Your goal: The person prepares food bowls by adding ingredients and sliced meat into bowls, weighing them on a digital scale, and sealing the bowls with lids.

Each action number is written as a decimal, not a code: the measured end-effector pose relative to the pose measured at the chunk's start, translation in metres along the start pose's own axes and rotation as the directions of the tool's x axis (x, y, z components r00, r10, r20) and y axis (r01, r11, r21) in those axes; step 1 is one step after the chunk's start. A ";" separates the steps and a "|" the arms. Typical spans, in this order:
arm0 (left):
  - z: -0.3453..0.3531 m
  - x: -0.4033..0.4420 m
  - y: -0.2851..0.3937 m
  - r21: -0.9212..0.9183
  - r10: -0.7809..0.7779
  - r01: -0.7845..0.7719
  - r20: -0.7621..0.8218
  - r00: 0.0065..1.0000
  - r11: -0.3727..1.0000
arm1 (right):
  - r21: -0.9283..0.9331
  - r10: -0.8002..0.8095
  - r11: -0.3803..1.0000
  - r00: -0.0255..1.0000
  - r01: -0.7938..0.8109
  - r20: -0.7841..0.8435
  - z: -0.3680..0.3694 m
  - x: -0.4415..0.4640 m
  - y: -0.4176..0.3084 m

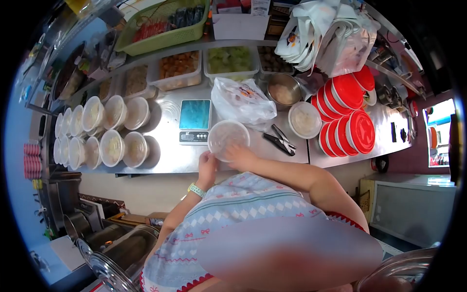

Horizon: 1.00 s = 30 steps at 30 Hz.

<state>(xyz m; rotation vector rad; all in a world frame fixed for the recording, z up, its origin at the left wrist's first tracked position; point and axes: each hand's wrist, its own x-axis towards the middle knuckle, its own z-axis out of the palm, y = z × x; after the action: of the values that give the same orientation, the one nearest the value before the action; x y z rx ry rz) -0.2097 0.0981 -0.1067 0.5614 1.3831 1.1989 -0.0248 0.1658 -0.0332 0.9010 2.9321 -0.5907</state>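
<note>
A round translucent plastic bowl [227, 132] sits at the front edge of the steel counter, just right of a small digital scale [195, 121]. My right hand [240, 156] reaches over the bowl's near right rim, its fingers stretched out and apart. At the near left rim is my left hand [207, 164], with curled fingertips against the edge of the bowl. A white plastic bag [243, 101] lies crumpled behind the bowl. Black-handled scissors [279, 141] rest to its right. What the bowl holds, if anything, is too faint to make out.
Filled plastic bowls [113, 148] stand in rows at left. Red lids [348, 131] are stacked at right, near a lidded white tub [304, 119] and a metal bowl [284, 90]. Food containers [176, 68] line the back, below a green basket [163, 27]. White bags [331, 36] hang above.
</note>
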 end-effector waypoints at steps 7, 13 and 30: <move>0.006 -0.023 0.008 -0.447 -0.277 0.278 0.069 0.958 0.850 | -0.104 0.276 0.956 0.961 -0.273 0.006 0.069 0.062 -0.044; 0.003 -0.020 -0.006 -0.502 -0.225 0.247 0.105 0.969 0.829 | 0.022 0.444 0.895 0.895 -0.445 0.040 0.059 0.066 -0.055; 0.003 -0.021 -0.012 -0.461 -0.219 0.243 0.104 0.970 0.854 | 0.592 0.547 0.653 0.835 -0.472 0.063 0.031 0.040 -0.050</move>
<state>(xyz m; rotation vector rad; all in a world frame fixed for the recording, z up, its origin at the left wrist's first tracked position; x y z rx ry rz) -0.1982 0.0763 -0.1076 0.0732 1.0280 1.2557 -0.0879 0.1384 -0.0497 1.7922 2.3678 -1.4632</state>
